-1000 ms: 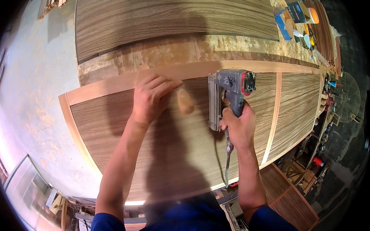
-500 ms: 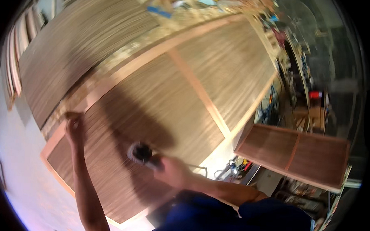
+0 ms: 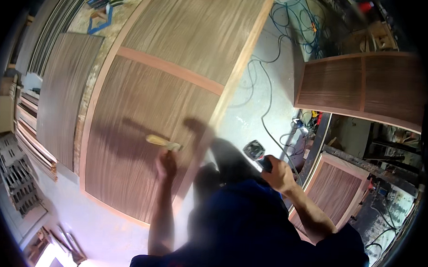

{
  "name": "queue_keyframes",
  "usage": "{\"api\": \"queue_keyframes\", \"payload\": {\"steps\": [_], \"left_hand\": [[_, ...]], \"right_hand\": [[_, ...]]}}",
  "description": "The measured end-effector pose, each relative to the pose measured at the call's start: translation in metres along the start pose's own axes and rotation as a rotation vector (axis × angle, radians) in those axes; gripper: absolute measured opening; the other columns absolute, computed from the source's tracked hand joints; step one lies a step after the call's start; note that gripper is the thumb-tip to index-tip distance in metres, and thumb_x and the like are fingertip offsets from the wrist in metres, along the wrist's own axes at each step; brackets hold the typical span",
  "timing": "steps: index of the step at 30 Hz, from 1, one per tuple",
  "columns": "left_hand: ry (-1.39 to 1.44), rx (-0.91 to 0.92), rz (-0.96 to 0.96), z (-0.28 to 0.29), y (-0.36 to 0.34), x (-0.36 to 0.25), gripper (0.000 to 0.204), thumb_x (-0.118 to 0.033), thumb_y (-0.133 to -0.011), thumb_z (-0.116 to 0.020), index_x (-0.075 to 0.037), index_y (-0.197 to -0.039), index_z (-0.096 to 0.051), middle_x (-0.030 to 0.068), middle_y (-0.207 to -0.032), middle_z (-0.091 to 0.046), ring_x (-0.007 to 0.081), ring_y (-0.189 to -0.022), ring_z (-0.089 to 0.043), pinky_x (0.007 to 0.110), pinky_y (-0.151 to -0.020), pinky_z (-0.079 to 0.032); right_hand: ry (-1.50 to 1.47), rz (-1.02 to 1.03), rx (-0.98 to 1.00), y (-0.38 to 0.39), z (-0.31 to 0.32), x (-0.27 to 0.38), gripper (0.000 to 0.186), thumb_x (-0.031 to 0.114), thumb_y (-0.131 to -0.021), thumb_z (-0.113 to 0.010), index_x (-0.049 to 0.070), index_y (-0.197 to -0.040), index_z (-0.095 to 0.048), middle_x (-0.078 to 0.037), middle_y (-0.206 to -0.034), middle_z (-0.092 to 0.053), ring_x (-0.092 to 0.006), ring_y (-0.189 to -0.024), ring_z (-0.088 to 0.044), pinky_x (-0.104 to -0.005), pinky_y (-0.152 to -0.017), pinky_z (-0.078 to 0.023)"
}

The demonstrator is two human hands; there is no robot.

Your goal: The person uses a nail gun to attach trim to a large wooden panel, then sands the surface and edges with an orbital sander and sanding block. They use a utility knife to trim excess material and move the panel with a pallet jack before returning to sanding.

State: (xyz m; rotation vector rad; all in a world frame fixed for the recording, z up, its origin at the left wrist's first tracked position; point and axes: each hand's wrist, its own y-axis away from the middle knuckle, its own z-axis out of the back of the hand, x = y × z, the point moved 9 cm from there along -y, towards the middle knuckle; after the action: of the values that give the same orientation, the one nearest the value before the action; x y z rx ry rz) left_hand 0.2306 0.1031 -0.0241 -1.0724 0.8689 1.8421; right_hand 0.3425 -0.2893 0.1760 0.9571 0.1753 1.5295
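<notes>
My left hand [image 3: 166,164] is closed around a small tool with a yellow handle [image 3: 156,140] and a pale end; its exact kind is unclear. It is over the near section of a large wood-grain panel [image 3: 144,99], which has lighter edge strips and a crossbar [image 3: 169,70]. My right hand [image 3: 278,174] grips the black handle of a handheld power tool with a dark, blocky head [image 3: 254,150]. This tool is past the panel's right edge, above the floor. What kind of power tool it is, I cannot make out.
Right of me stand a darker framed cabinet piece [image 3: 330,86] and a smaller framed door [image 3: 333,189]. Cables [image 3: 268,100] trail over the floor. On the left lie a loose wood-grain sheet [image 3: 65,98] and stacked strips [image 3: 34,140]. A blue-framed tool [image 3: 100,21] lies beyond.
My view has turned to the right. My right hand has carried the power tool off the panel to its right side. My left hand has moved from the panel's left edge to over its middle.
</notes>
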Motion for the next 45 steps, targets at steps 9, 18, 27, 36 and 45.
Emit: {"api": "queue_keyframes", "payload": {"steps": [9,18,27,36,45], "left_hand": [[-0.243,0.283,0.248,-0.166,-0.071,-0.118,0.012,-0.014,-0.09,-0.068,-0.007,-0.099,-0.073,0.0088,-0.095,-0.074,0.0294,-0.095,-0.071,0.041,-0.087,-0.055],[-0.041,0.357,0.028,-0.324,-0.282,-0.225,0.009,-0.009,-0.097,-0.065,-0.002,-0.101,-0.067,0.0068,-0.088,-0.073,0.0145,-0.07,-0.07,0.028,-0.061,-0.056],[0.461,0.239,0.147,-0.471,-0.589,-0.373,0.014,-0.013,-0.101,-0.061,-0.001,-0.107,-0.066,0.0061,-0.096,-0.073,0.0107,-0.074,-0.067,0.023,-0.056,-0.05],[0.511,0.105,0.282,-0.565,-0.855,-0.495,0.02,-0.013,-0.099,-0.068,-0.002,-0.115,-0.066,0.0029,-0.09,-0.07,0.0094,-0.069,-0.06,0.026,-0.061,-0.05],[0.222,0.181,0.328,-0.679,-1.06,-0.586,0.029,-0.027,-0.1,-0.062,0.0,-0.107,-0.068,0.0078,-0.08,-0.07,0.0158,-0.068,-0.066,0.035,-0.061,-0.051]], "right_hand": [[-0.109,-0.185,-0.202,-0.09,0.129,-0.169,0.039,0.019,-0.083,-0.073,0.004,-0.114,-0.055,-0.025,-0.089,-0.07,-0.0446,-0.087,-0.069,-0.0515,-0.079,-0.054],[-0.774,-0.082,0.002,-0.245,0.397,-0.234,0.036,0.01,-0.093,-0.068,-0.003,-0.124,-0.056,-0.008,-0.086,-0.064,-0.0139,-0.079,-0.062,-0.033,-0.068,-0.051],[0.745,0.724,-0.458,-0.527,0.707,-0.128,0.054,0.011,-0.088,-0.069,0.003,-0.139,-0.052,-0.024,-0.117,-0.068,-0.0433,-0.101,-0.067,-0.0498,-0.087,-0.053],[0.37,0.346,-0.203,-0.882,0.88,-0.01,0.059,0.02,-0.094,-0.067,0.007,-0.148,-0.047,-0.025,-0.126,-0.066,-0.0435,-0.111,-0.067,-0.05,-0.095,-0.054],[0.309,0.476,-0.522,-1.228,1.001,0.11,0.068,0.029,-0.093,-0.068,0.004,-0.15,-0.043,-0.026,-0.131,-0.065,-0.0415,-0.126,-0.061,-0.0475,-0.106,-0.051]]}}
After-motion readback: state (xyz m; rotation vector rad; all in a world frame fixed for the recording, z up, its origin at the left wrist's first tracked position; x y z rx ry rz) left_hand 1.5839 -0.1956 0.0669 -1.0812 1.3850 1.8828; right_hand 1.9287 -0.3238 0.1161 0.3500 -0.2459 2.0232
